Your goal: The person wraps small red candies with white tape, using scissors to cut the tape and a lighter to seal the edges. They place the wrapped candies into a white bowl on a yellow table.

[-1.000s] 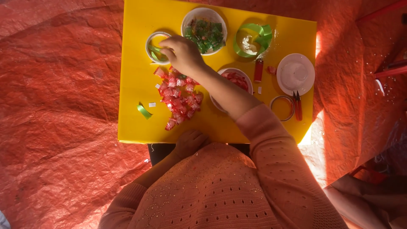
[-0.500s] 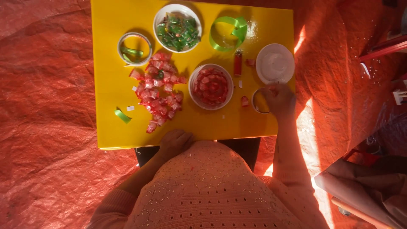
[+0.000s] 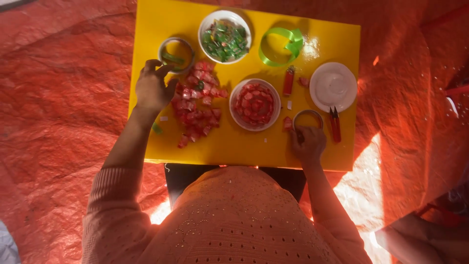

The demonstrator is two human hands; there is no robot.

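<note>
A: Largest first?
B: Yellow tabletop (image 3: 234, 142) on red sheeting. White bowl of green pieces (image 3: 225, 36) at the far edge; white bowl of red pieces (image 3: 255, 104) at centre.
A: Hands?
B: Left hand (image 3: 152, 89), grip released, fingers spread beside the loose red pile (image 3: 198, 102), fingertips near the small ring dish (image 3: 176, 54). Right hand (image 3: 308, 142) pinches a small dark item at the ring (image 3: 308, 117); cannot tell what.

Bowl of green pieces (image 3: 224, 35), green ribbon loop (image 3: 281, 46), red lighter (image 3: 289, 81), white lid (image 3: 333, 86), orange tarp (image 3: 58, 98)
</note>
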